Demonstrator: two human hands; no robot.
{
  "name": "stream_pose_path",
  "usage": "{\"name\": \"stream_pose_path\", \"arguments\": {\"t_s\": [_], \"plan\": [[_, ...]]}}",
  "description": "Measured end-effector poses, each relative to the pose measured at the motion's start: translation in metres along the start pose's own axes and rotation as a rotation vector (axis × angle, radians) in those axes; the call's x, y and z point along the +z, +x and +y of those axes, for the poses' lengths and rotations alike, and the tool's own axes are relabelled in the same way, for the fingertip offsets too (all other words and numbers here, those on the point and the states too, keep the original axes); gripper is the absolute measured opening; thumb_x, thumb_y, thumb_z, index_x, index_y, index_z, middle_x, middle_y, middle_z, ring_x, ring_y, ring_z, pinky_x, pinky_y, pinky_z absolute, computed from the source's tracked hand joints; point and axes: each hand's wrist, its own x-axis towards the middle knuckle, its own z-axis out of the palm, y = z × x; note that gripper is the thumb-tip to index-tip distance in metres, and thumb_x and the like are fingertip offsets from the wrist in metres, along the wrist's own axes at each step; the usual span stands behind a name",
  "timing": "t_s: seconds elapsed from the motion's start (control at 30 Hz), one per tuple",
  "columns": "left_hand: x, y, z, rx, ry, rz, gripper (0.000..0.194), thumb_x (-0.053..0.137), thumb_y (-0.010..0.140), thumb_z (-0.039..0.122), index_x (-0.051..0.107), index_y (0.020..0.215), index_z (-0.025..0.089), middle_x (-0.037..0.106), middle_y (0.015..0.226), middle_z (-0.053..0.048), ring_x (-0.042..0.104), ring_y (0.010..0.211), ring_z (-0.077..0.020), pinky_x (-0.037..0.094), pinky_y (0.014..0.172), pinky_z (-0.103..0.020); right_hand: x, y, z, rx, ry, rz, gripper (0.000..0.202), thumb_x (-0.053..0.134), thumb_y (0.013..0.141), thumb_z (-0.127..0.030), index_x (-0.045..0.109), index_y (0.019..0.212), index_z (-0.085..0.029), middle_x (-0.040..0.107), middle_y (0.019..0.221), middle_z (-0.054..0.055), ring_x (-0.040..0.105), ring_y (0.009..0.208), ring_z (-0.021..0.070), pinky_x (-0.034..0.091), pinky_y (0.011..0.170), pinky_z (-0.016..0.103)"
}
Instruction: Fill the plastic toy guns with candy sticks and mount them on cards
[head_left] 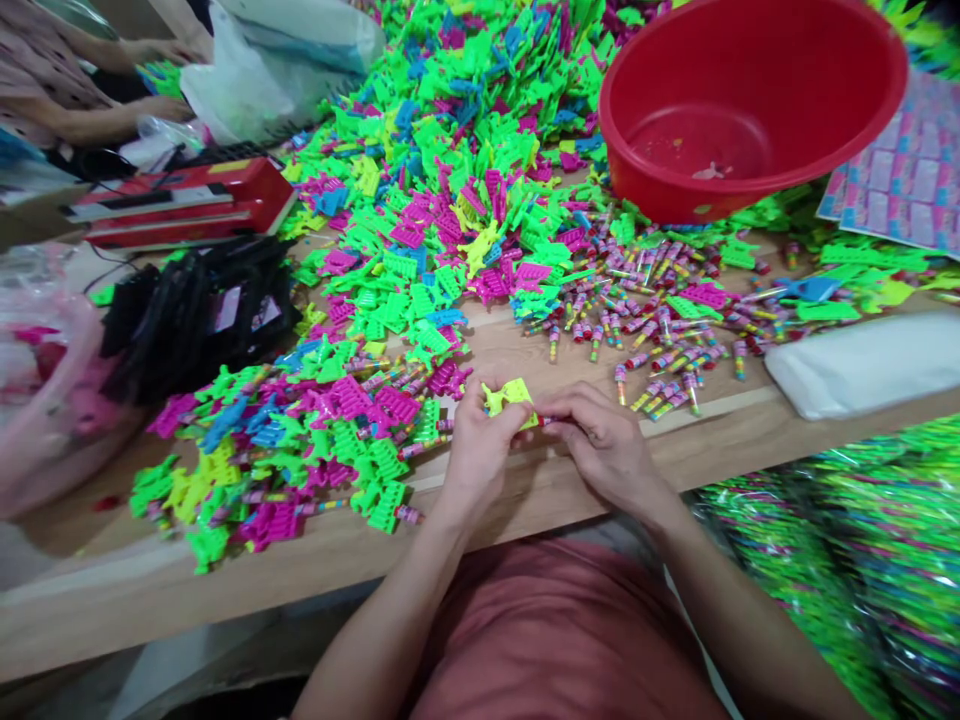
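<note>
Here, left hand: its fingers are pinching a yellow plastic piece above the near edge of the counter.
Right hand: its fingers are grasping a small red-ended tube, perhaps touching the yellow piece; blur is hiding the contact.
Big heap: green, magenta, blue and yellow pieces are lying at twelve o'clock from the hands.
Red tub: it is standing at one o'clock.
Loose tubes: they are lying scattered at two o'clock.
White packet: it is lying at three.
Smaller heap: pieces and tubes are mingling at nine.
Red machine: it is sitting at ten, behind black packs.
</note>
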Motion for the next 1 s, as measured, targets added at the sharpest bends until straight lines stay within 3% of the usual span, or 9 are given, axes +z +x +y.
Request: {"name": "stream_pose_path", "arguments": {"t_s": [0.17,0.33,0.43,0.57,0.9,1.0], "plan": [[-0.006,-0.001,-0.003,-0.012,0.001,-0.064,0.038,0.078,0.066,0.026,0.055,0.096,0.022,0.064,0.078,0.004,0.057,0.061,-0.0102,0.048,0.052,-0.02,-0.001,-0.002,0.004,0.12,0.038,-0.007,0.036,0.064,0.097,-0.016,0.066,0.131,-0.024,0.072,0.107,0.005,0.07,0.097,0.0198,0.058,0.086,0.033],[-0.009,0.001,-0.004,0.049,-0.001,-0.143,0.033,0.076,0.08,0.046,0.057,0.093,0.022,0.06,0.074,0.004,0.055,0.058,-0.0111,0.044,0.049,-0.021,-0.009,0.002,-0.002,0.009,-0.02,-0.099,0.046,0.058,0.1,-0.016,0.059,0.145,-0.025,0.071,0.118,0.008,0.067,0.109,0.0218,0.056,0.093,0.035],[-0.012,0.003,-0.011,0.137,0.065,-0.134,0.028,0.075,0.083,0.044,0.063,0.091,0.02,0.062,0.079,0.002,0.056,0.066,-0.0115,0.047,0.061,-0.023,-0.011,0.003,-0.005,-0.013,-0.032,-0.154,0.05,0.054,0.1,-0.012,0.056,0.148,-0.026,0.069,0.111,0.007,0.067,0.101,0.0205,0.057,0.088,0.033],[-0.017,0.007,-0.02,0.229,0.09,-0.111,0.021,0.073,0.086,0.039,0.066,0.091,0.019,0.064,0.085,0.001,0.056,0.078,-0.0124,0.046,0.075,-0.024,-0.008,0.003,-0.004,0.004,-0.057,-0.136,0.051,0.054,0.098,-0.009,0.058,0.146,-0.025,0.068,0.103,0.005,0.065,0.095,0.0198,0.056,0.083,0.031],[-0.017,0.004,-0.021,0.157,0.068,-0.135,0.021,0.075,0.085,0.038,0.065,0.089,0.019,0.063,0.08,0.002,0.054,0.07,-0.0108,0.043,0.068,-0.024,-0.011,0.003,-0.002,0.045,-0.052,-0.178,0.051,0.056,0.097,-0.006,0.06,0.144,-0.027,0.068,0.104,0.004,0.066,0.096,0.0188,0.055,0.084,0.03],[-0.016,0.005,-0.018,0.07,-0.025,-0.146,0.026,0.079,0.08,0.038,0.064,0.089,0.019,0.063,0.078,0.002,0.055,0.07,-0.0108,0.044,0.066,-0.023,-0.01,0.001,-0.003,0.004,-0.072,-0.189,0.055,0.053,0.097,-0.004,0.056,0.147,-0.027,0.067,0.108,0.005,0.065,0.099,0.0193,0.056,0.087,0.031]]}}
